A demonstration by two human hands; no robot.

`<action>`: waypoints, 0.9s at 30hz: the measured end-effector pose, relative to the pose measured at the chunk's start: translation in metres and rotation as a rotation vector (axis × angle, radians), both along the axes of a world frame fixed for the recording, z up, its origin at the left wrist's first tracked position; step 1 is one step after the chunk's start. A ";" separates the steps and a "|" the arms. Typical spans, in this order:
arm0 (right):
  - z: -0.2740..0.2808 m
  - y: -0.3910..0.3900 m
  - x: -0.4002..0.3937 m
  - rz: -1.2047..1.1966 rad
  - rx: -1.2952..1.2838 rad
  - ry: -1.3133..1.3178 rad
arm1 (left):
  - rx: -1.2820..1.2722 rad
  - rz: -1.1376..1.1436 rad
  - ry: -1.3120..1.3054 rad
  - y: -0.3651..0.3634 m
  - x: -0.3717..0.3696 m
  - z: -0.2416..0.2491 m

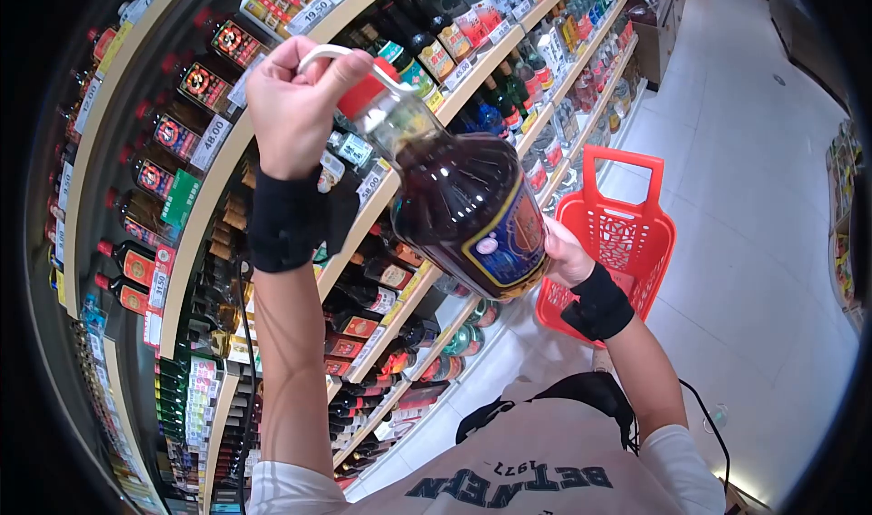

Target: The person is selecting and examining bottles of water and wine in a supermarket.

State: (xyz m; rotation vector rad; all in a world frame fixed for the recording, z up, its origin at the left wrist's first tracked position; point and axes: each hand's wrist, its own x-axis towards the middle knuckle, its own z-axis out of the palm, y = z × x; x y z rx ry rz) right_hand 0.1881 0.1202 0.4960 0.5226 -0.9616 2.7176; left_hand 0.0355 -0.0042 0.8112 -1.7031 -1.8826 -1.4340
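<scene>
A large glass bottle of dark liquid is tilted in front of me, its red cap and white carrying handle toward the upper left. My left hand is closed around the white handle at the neck. Low on the bottle, my right hand supports the base end beside the blue-and-gold label; some of its fingers are hidden behind the glass. Both wrists wear black bands. Just beyond my right hand, a red shopping basket with an upright handle stands on the floor.
Shelves packed with bottles and price tags run along my left and ahead. A pale tiled floor stretches to the right, with another goods display at the far right edge. A black cable hangs by my right side.
</scene>
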 end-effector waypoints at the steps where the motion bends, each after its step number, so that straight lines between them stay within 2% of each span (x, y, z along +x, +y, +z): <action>1: -0.008 0.001 -0.001 0.026 0.008 -0.009 | -0.033 0.009 -0.013 -0.003 0.012 -0.007; 6: -0.087 0.003 -0.016 0.018 -0.017 -0.066 | -0.253 0.081 -0.033 -0.026 0.034 -0.045; 10: -0.105 0.005 -0.007 -0.067 0.314 -0.303 | -0.395 0.198 -0.131 -0.046 0.040 -0.085; 11: -0.106 0.004 -0.005 -0.170 0.462 -0.337 | -0.417 0.207 -0.171 -0.052 0.035 -0.100; 14: -0.087 -0.005 0.005 -0.108 0.783 -0.459 | -0.521 0.231 -0.181 -0.072 0.024 -0.141; 15: -0.092 -0.012 0.001 -0.093 0.807 -0.413 | -0.512 0.222 -0.362 -0.074 0.029 -0.154; 18: -0.140 -0.037 -0.007 -0.167 1.076 -0.472 | -0.591 0.216 -0.348 -0.091 0.025 -0.191; 19: -0.141 -0.042 -0.008 -0.105 1.139 -0.535 | -0.587 0.198 -0.337 -0.096 0.023 -0.203; 22: -0.189 -0.071 -0.011 0.069 0.909 -0.646 | -0.620 0.151 -0.404 -0.112 0.017 -0.239; 23: -0.200 -0.079 -0.011 0.254 0.622 -0.812 | -0.648 0.148 -0.428 -0.121 0.011 -0.255; 26: -0.219 -0.099 -0.010 0.371 -0.086 -1.032 | -0.672 0.164 -0.391 -0.138 0.000 -0.297; 27: -0.226 -0.109 -0.014 0.400 -0.169 -1.027 | -0.677 0.140 -0.413 -0.144 -0.003 -0.311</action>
